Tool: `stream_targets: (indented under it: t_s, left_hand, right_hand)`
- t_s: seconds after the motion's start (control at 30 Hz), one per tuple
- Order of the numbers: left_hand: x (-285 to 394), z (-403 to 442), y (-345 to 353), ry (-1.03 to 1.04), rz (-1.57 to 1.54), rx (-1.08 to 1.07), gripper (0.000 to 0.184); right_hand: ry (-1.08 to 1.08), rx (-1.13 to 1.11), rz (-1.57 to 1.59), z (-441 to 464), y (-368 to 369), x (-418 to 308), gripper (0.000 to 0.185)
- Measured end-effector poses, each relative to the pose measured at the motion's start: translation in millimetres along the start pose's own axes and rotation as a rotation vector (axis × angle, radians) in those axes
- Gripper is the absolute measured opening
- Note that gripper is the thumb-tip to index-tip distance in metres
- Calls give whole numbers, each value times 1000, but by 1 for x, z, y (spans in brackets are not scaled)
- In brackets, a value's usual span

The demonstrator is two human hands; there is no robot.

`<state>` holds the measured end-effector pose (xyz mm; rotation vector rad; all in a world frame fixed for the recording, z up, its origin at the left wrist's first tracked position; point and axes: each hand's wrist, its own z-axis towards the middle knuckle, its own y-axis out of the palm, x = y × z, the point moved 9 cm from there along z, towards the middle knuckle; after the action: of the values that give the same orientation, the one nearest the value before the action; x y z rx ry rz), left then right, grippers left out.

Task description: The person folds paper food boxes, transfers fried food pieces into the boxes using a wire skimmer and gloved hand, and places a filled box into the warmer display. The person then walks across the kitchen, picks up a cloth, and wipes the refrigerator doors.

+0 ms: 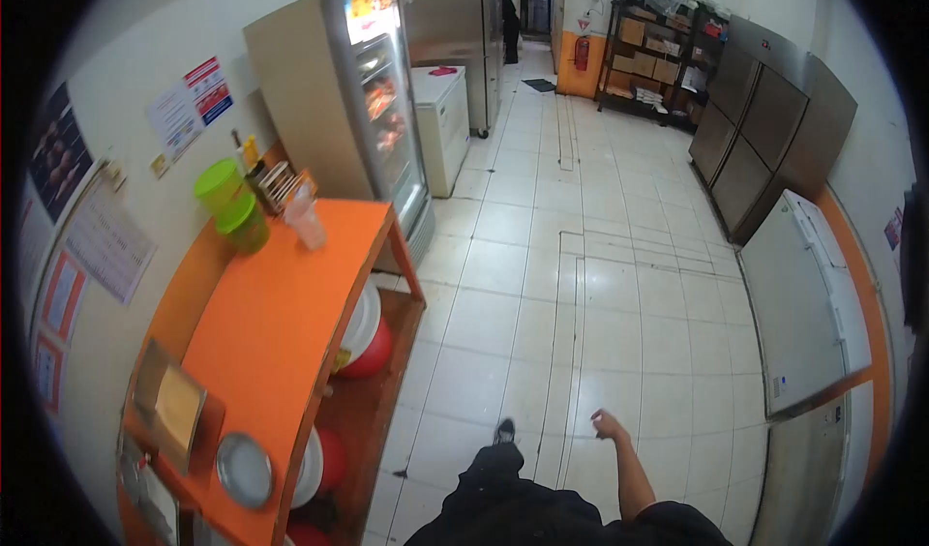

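Observation:
My right hand (607, 425) hangs out in front of my body, over the white tiled floor (658, 353). Its fingers are loosely curled in, and nothing shows in them. It touches nothing; the floor is what lies beneath it. My left hand is out of the picture. One dark shoe (504, 431) shows below, in front of my dark clothing (523, 512).
An orange table (281, 295) on my left bears a metal tray (169, 401), a round metal pan (245, 470), green tubs (232, 207) and a clear jug (306, 219). Beyond stands a glass-door fridge (387, 111). Chest freezers (808, 304) and a steel cabinet (764, 120) line the right.

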<state>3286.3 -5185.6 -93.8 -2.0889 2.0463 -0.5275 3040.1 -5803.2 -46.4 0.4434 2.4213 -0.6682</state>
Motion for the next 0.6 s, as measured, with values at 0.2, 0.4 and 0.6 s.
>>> stream_targets:
  t_s: [0.2,0.4,0.6]
  left_hand:
    - [356,106,-201,129,-60,99,44]
    - [764,143,-428,749,-2,476,27]
    - [915,219,-496,642,135,422,33]
  right_hand:
    - [-176,33,221,53,17,0,45]
    - [606,43,700,101,-28,28,30]
    - [689,47,723,294,-164,-70,22]
